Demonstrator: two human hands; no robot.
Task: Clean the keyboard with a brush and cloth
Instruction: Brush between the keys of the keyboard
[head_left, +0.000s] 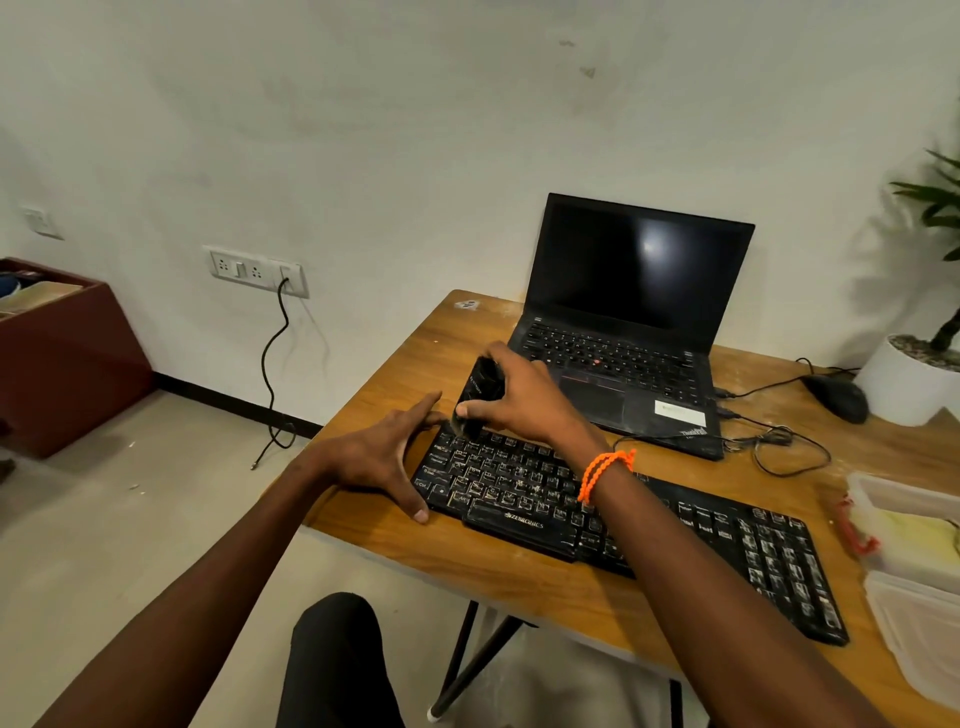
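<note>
A dusty black keyboard (675, 525) lies slanted across the wooden table (519, 582). My right hand (524, 395) grips a black brush (480, 389), whose bristle end touches the keys at the keyboard's far left corner. My left hand (384, 457) rests spread against the keyboard's left end, thumb at the near edge and fingers at the far corner. A yellow cloth (914, 530) sits in a clear container at the right edge.
An open black laptop (628, 322) stands behind the keyboard. A black mouse (836, 397), loose cables (779, 441) and a white plant pot (909, 384) sit at the back right. Clear plastic containers (919, 613) lie at the right. A maroon box (62, 353) stands on the floor left.
</note>
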